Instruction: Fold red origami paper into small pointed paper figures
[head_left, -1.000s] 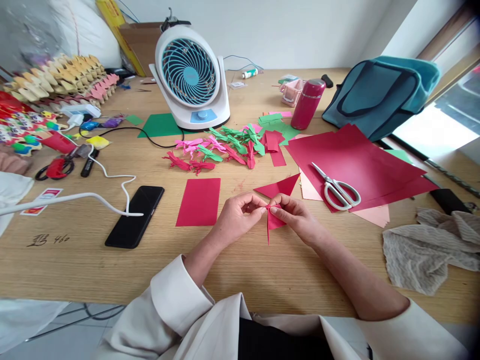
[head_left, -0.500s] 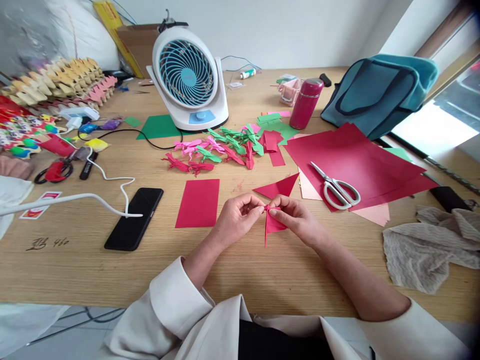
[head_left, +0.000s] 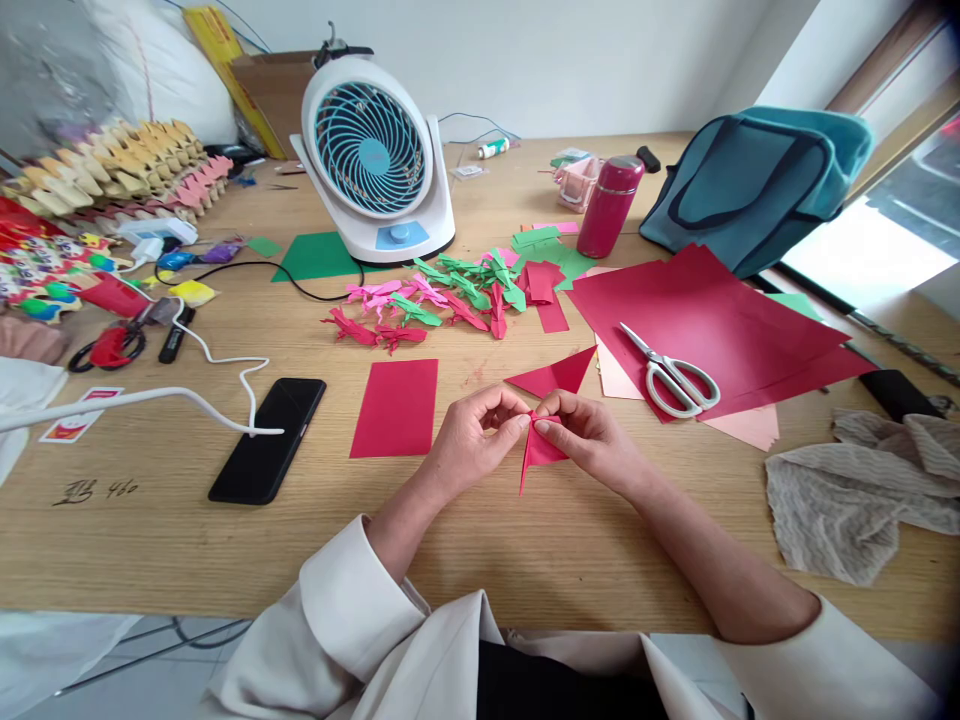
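Note:
Between my two hands is a small piece of folded red paper (head_left: 541,450), held just above the wooden table, with a narrow point hanging down. My left hand (head_left: 484,430) pinches its upper left edge between thumb and fingers. On its right side, my right hand (head_left: 589,435) grips it the same way; the fingers hide part of the folds. Just beyond the hands lies a red paper triangle (head_left: 556,374). A flat red paper rectangle (head_left: 395,408) rests left of my left hand. Farther back, several folded paper figures (head_left: 465,285) in red, pink and green form a pile.
White-handled scissors (head_left: 679,385) lie on large red sheets (head_left: 720,320) at right. A black phone (head_left: 268,440) with a white cable sits at left. Behind stand a fan (head_left: 375,150), a red flask (head_left: 609,210) and a teal bag (head_left: 750,190). A crumpled cloth (head_left: 840,500) is at far right.
The hanging point of the folded red paper has swung slightly left. Both hands keep their pinch in nearly the same place.

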